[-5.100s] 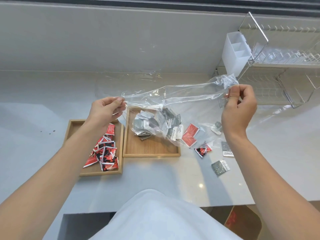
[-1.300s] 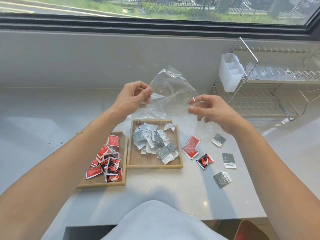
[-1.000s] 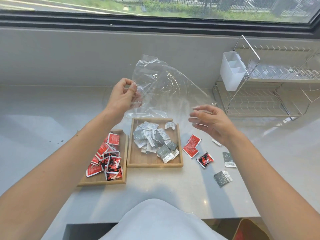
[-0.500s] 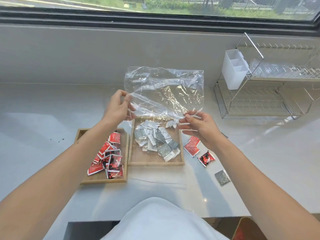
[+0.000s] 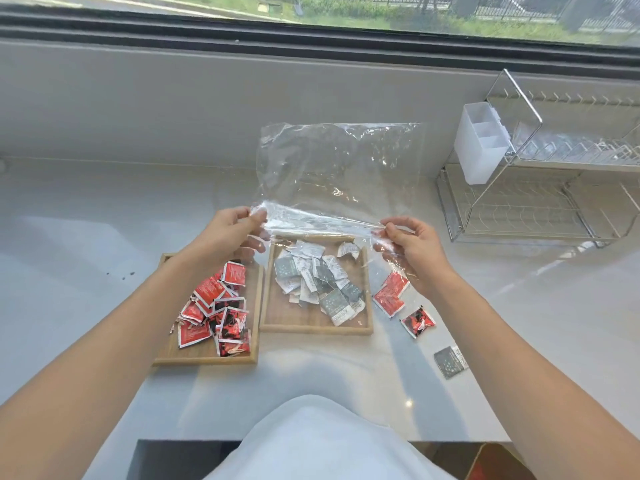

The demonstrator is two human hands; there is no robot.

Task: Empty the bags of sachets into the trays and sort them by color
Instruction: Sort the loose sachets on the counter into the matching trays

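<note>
An empty clear plastic bag (image 5: 339, 168) is stretched flat above the counter. My left hand (image 5: 230, 233) pinches its near left edge and my right hand (image 5: 412, 244) pinches its near right edge. Below them stand two wooden trays. The left tray (image 5: 207, 358) holds several red sachets (image 5: 218, 306). The right tray (image 5: 311, 329) holds several grey and silver sachets (image 5: 318, 282). On the counter right of the trays lie loose red sachets (image 5: 389, 296), a red-and-black sachet (image 5: 417, 322) and a grey sachet (image 5: 450, 362).
A metal dish rack (image 5: 540, 188) with a white plastic holder (image 5: 479, 140) stands at the back right. A window sill wall (image 5: 173, 109) runs behind the white counter (image 5: 86, 254). The counter's front edge lies close to my body.
The grey sachets dropped out of the bag into the right tray. My hands then turned the empty bag and spread it wider and flat; my right hand took hold of its edge again.
</note>
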